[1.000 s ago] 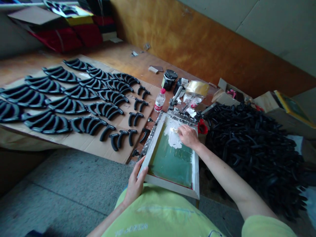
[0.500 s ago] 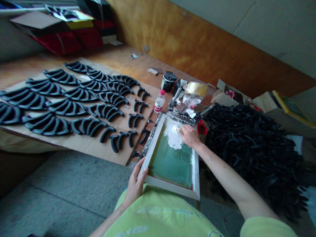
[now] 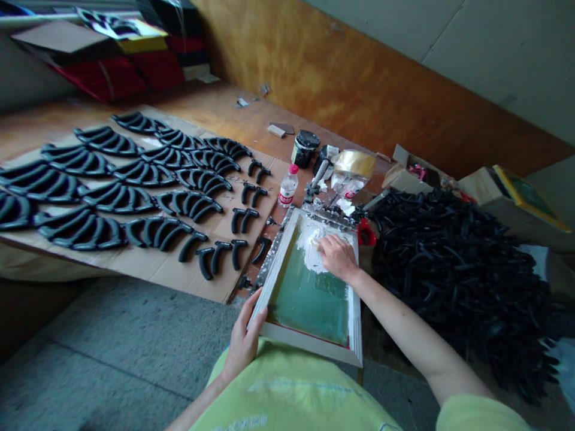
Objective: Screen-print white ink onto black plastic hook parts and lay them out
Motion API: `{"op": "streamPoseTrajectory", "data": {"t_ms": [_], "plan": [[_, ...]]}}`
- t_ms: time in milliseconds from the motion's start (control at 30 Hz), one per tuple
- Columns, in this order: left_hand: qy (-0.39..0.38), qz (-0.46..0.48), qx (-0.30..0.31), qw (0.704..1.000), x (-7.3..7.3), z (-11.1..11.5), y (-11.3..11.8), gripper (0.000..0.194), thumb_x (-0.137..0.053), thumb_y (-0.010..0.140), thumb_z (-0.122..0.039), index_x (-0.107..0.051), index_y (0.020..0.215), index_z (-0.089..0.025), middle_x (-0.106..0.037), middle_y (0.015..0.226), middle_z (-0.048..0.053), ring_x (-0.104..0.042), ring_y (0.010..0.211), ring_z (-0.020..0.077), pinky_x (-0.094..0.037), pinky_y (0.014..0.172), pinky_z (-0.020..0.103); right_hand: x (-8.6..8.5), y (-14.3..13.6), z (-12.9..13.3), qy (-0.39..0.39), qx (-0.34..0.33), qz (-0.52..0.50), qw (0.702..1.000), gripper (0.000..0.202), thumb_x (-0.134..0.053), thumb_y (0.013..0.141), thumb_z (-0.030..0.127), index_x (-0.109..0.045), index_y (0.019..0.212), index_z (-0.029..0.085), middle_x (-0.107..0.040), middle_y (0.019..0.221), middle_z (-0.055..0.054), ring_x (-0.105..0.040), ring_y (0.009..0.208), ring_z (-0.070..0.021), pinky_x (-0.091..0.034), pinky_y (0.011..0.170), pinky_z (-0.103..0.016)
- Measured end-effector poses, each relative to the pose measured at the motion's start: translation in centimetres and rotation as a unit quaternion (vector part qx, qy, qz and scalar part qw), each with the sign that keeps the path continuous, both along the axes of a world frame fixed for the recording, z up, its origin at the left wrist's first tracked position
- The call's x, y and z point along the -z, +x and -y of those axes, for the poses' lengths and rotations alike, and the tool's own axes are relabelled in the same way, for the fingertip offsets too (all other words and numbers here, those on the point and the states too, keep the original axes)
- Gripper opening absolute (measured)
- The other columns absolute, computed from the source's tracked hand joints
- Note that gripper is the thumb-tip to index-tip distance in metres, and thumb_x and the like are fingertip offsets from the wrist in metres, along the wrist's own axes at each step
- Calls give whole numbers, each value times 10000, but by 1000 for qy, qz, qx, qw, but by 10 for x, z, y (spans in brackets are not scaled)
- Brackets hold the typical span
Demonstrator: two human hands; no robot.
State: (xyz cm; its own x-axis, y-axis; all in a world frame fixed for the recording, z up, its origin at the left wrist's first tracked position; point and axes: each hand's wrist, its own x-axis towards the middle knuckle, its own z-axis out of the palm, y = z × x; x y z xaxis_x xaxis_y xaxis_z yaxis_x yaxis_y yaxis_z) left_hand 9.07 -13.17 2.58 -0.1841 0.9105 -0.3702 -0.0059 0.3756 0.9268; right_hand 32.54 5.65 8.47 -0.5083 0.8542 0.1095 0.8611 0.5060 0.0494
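A screen printing frame [image 3: 309, 308] with green mesh and a pale metal rim lies tilted in front of me, its near edge by my shirt. My left hand [image 3: 246, 332] grips its lower left corner, thumb on top of the rim. Over the far part of the mesh my right hand [image 3: 338, 257] is closed, fingers pressed down at a patch of white paint [image 3: 314, 263]. Whatever those fingers hold is hidden; a small pale bit shows at their tips. Beyond the far edge of the frame sits a paint-spattered metal clamp [image 3: 317, 185].
Rows of black curved handles [image 3: 121, 197] lie on cardboard [image 3: 206, 284] at left. To the right rises a big heap of black parts [image 3: 449, 269]. A red-capped bottle [image 3: 288, 185], a black paint tub [image 3: 306, 148] and a tape roll [image 3: 356, 163] stand behind the frame.
My right hand has moved slightly left and toward me across the white paint. The left hand keeps its hold on the frame.
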Motion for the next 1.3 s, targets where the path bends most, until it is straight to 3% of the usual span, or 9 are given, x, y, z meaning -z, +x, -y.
{"op": "streamPoseTrajectory", "data": {"t_ms": [167, 367, 533, 633, 733, 833, 933, 1133, 1300], "plan": [[2, -6, -3, 1000, -2, 0, 0, 559, -536, 826, -557, -546, 1287, -241, -570, 1344, 47, -472, 1285, 264, -339, 1095, 370, -2, 6, -14, 7, 43, -8, 999, 125, -506, 855, 143, -607, 912, 188, -641, 936, -73, -535, 932, -217, -372, 746, -299], [-6, -3, 2, 1000, -1, 0, -1, 566, -534, 828, -553, -536, 1298, -237, -572, 1337, 47, -478, 1278, 269, -343, 1094, 370, -2, 13, 18, -6, -6, -39, 999, 155, -509, 856, 124, -621, 932, 198, -631, 902, -51, -539, 912, -202, -381, 761, -292], [-8, -14, 9, 1000, -4, -1, 0, 547, -507, 856, -530, -522, 1303, -216, -547, 1365, 46, -441, 1312, 252, -311, 1114, 352, 11, 11, -11, 10, 28, -69, 997, 161, -516, 854, 126, -643, 933, 186, -641, 924, -73, -546, 927, -219, -413, 769, -306], [-6, -15, -1, 1000, -7, -1, 3, 534, -515, 850, -522, -535, 1289, -218, -557, 1355, 42, -446, 1309, 253, -322, 1108, 347, 11, 30, -17, 8, 26, -127, 991, 204, -514, 846, 104, -656, 948, 207, -656, 953, -56, -559, 954, -213, -436, 818, -308], [-11, -19, -20, 1000, -10, -1, 6, 523, -517, 845, -519, -544, 1281, -229, -564, 1351, 34, -449, 1309, 251, -328, 1103, 345, 11, 63, -4, 3, 30, -210, 977, 237, -522, 822, 82, -668, 950, 218, -655, 986, -43, -574, 971, -201, -457, 859, -308], [-12, -25, -28, 999, -10, -1, 7, 526, -513, 843, -525, -549, 1277, -231, -574, 1341, 30, -463, 1299, 247, -340, 1098, 335, 18, 95, 5, 11, 57, -262, 963, 225, -527, 802, 76, -683, 899, 206, -650, 971, -49, -594, 920, -199, -477, 830, -319], [-14, -23, -18, 999, -6, -1, 4, 526, -527, 839, -528, -550, 1279, -240, -572, 1348, 25, -460, 1305, 246, -346, 1099, 332, 30, 108, -3, 22, 71, -284, 956, 226, -514, 796, 62, -690, 857, 190, -658, 930, -56, -602, 884, -199, -481, 804, -322], [-15, -23, -18, 999, 0, 0, 2, 516, -534, 840, -530, -561, 1276, -254, -562, 1362, 27, -446, 1319, 251, -334, 1113, 346, 48, 85, -25, 44, 50, -306, 950, 266, -483, 792, 29, -692, 863, 177, -658, 894, -68, -596, 884, -205, -477, 807, -324], [-2, -36, -37, 999, -9, -1, 8, 534, -528, 832, -534, -571, 1264, -224, -591, 1321, 44, -479, 1285, 253, -358, 1088, 334, 52, 51, -29, 32, 43, -310, 949, 280, -485, 788, 19, -693, 887, 178, -659, 914, -73, -588, 918, -214, -473, 823, -326]]}}
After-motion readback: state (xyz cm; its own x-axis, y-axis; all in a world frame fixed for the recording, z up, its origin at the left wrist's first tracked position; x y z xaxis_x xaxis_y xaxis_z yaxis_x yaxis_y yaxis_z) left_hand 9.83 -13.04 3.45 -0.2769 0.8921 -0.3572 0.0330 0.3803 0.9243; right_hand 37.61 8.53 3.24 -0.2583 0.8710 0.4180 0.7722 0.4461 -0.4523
